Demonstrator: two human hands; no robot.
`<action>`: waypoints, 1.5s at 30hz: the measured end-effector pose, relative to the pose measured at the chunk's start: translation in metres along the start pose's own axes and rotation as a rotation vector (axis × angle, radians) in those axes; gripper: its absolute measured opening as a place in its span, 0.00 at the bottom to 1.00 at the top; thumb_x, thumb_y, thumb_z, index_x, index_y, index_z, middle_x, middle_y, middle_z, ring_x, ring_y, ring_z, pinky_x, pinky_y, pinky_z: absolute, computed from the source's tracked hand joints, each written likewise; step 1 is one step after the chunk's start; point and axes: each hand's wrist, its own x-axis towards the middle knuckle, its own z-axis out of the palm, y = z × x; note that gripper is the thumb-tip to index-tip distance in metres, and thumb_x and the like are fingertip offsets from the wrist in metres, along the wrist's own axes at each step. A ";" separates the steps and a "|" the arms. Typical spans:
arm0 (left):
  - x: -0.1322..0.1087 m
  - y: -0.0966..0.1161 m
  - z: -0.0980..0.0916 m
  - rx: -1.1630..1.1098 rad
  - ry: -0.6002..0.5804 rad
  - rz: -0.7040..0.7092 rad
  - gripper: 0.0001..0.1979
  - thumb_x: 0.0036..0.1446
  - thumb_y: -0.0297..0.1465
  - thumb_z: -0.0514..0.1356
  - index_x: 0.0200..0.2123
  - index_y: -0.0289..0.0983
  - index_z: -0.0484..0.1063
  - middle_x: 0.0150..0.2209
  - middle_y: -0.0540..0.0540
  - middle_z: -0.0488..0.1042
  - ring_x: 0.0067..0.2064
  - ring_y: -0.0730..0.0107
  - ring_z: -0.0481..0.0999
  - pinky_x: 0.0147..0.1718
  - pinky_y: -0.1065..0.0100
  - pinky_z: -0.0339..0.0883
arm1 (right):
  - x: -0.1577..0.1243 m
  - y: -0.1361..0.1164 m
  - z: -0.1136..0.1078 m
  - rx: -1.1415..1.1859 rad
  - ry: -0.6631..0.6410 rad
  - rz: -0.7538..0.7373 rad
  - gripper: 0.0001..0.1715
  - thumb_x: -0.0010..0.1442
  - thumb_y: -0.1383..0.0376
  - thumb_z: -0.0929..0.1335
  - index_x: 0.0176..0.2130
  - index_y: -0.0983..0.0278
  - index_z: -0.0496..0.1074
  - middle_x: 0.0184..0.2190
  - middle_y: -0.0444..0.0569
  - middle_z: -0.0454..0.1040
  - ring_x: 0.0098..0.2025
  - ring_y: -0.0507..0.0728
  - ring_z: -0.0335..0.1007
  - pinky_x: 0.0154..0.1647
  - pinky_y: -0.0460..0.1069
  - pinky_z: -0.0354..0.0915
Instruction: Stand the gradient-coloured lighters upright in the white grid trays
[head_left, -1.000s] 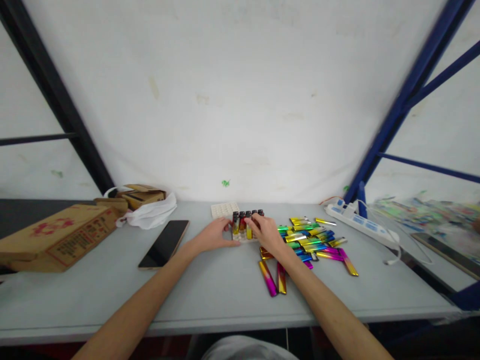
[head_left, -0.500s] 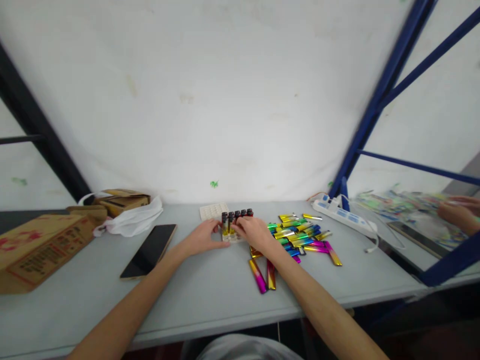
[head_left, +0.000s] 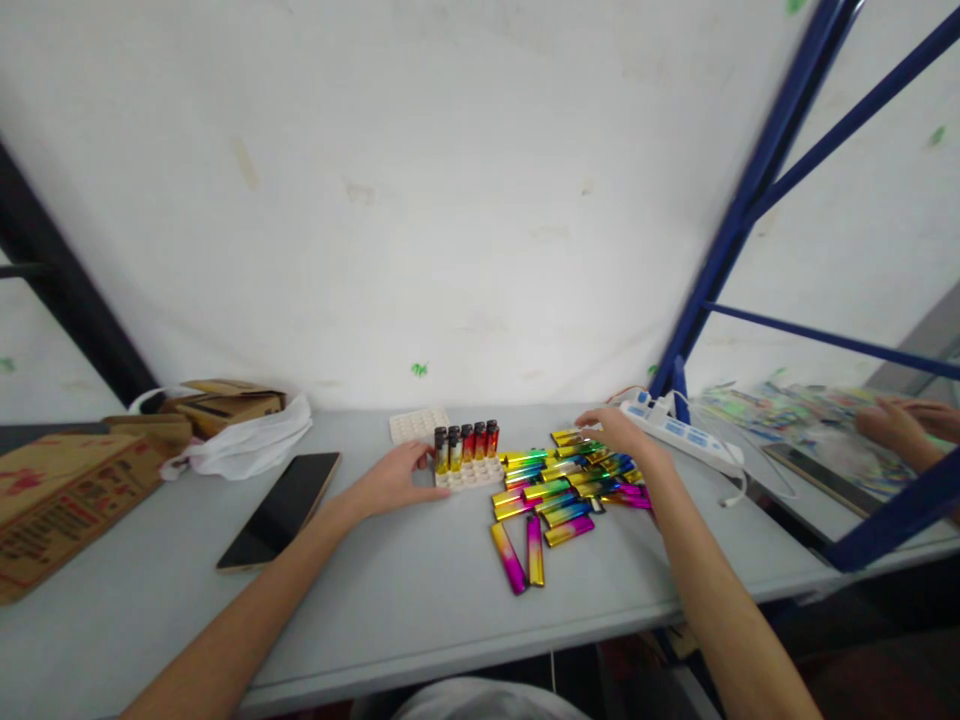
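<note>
Head view: your right hand has left the standing lighters — now it's over the loose lighters on the bench; whether it grasps one, you can't tell. That leaves the pale tray's front sockets exposed. Your left hand, fingers spread, brackets the tray's left end.

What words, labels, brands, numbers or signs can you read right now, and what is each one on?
No text is legible.
Cardboard box, left: dark side printing and red top print, too blurred to read.
Wall: small green marks, not readable as words or numbers.
Upright lighters and shiny pieces: no lettering can be made out.
Phone: dark screen, no text visible.
</note>
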 end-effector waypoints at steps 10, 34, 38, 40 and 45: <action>0.000 0.000 -0.003 0.000 -0.032 0.000 0.33 0.45 0.57 0.65 0.42 0.34 0.72 0.38 0.43 0.73 0.39 0.59 0.71 0.38 0.64 0.64 | 0.019 0.015 0.004 0.059 -0.288 -0.087 0.15 0.56 0.63 0.70 0.42 0.64 0.82 0.41 0.53 0.83 0.40 0.61 0.78 0.44 0.50 0.69; -0.001 -0.003 0.001 0.005 -0.023 -0.010 0.34 0.45 0.57 0.65 0.43 0.34 0.72 0.40 0.42 0.74 0.40 0.56 0.73 0.40 0.62 0.66 | 0.015 -0.133 0.016 1.474 0.028 -0.108 0.21 0.56 0.50 0.74 0.43 0.59 0.73 0.40 0.47 0.74 0.39 0.54 0.71 0.43 0.52 0.68; -0.002 -0.001 0.001 -0.012 -0.004 0.000 0.33 0.44 0.57 0.66 0.42 0.35 0.73 0.39 0.43 0.74 0.39 0.57 0.73 0.39 0.63 0.66 | 0.005 -0.165 0.041 1.498 -0.077 -0.160 0.20 0.61 0.47 0.69 0.45 0.57 0.67 0.25 0.38 0.65 0.23 0.48 0.59 0.30 0.46 0.62; -0.002 -0.001 0.001 -0.019 0.013 0.011 0.33 0.43 0.57 0.66 0.41 0.35 0.73 0.38 0.43 0.75 0.39 0.57 0.73 0.38 0.63 0.66 | 0.001 -0.177 0.055 1.425 -0.127 -0.149 0.21 0.62 0.44 0.67 0.43 0.57 0.66 0.21 0.34 0.54 0.20 0.48 0.48 0.24 0.44 0.53; -0.001 -0.004 0.002 -0.013 0.019 0.033 0.32 0.45 0.57 0.65 0.41 0.35 0.73 0.38 0.43 0.75 0.38 0.58 0.73 0.38 0.63 0.66 | -0.006 -0.194 0.075 1.046 0.005 -0.139 0.28 0.64 0.41 0.62 0.29 0.62 0.64 0.20 0.38 0.54 0.23 0.49 0.49 0.23 0.46 0.48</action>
